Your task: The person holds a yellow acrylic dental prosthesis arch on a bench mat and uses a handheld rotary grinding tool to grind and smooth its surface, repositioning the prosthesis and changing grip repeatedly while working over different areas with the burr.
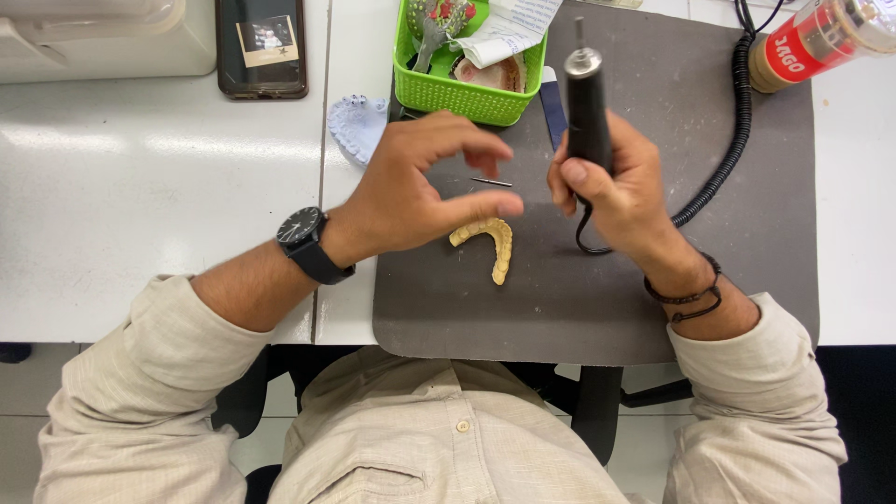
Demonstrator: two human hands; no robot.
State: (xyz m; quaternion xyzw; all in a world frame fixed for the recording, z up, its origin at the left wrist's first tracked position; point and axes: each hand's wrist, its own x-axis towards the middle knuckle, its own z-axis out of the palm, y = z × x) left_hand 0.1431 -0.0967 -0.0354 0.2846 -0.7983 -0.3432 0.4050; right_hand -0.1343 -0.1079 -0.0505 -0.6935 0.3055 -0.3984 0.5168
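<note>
— Where was the handpiece [588, 107] at that point?

— In the right hand [611, 191], clenched round its dark barrel, standing nearly upright with the metal nose pointing away from the person, towards the green basket [462, 93]. Its coiled cable [728, 159] ran off along the grey mat [653, 299].

— And the left hand [425, 182]?

— Raised above the mat, fingers curled, thumb and forefinger drawn close. Its grip looked released; I couldn't tell whether anything sat between the tips. A thin bur [491, 182] showed just beyond the fingertips, lying roughly crosswise, pointing at the right hand.

— So which hand was nearer the bur?

— The left, clearly. The bur lay in the gap between the two hands, just beside the left fingertips, with the handpiece's nose well above and to its right.

— The yellow dental cast [490, 243]?

— Flat on the mat, below both hands, untouched, its arch open towards the person. A pale blue cast [359, 126] sat on the white tabletop [140, 187] beside the basket.
</note>
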